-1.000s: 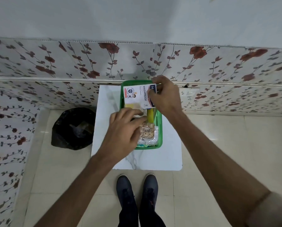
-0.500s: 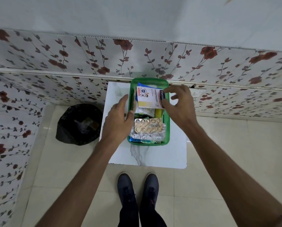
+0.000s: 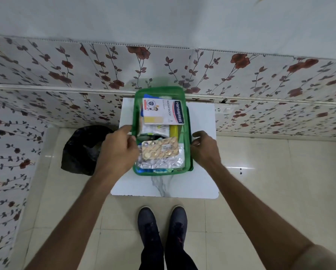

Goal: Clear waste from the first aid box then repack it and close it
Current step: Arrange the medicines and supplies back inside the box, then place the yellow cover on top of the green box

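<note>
On the white tabletop [image 3: 200,184] sits the green first aid box [image 3: 187,152], repacked. Left hand [image 3: 117,152] now grips its left wall; right hand [image 3: 204,149], having released the plaster pack [image 3: 161,112], curls loosely, empty, at its right wall. Closing comes next.

Brand on plaster box [image 3: 163,111]: "Hansaplast", white letters on a red band along the box's right edge, reading sideways.
Second line on plaster box: "WASHPROOF", dark letters on the white face, beside the red band, also sideways.
Small print and round badges on plaster box: too small to read.
Label on pill strip [image 3: 160,148]: a small pale patch with print, not readable.
Other packets in the green box [image 3: 185,133]: no readable text.
</note>
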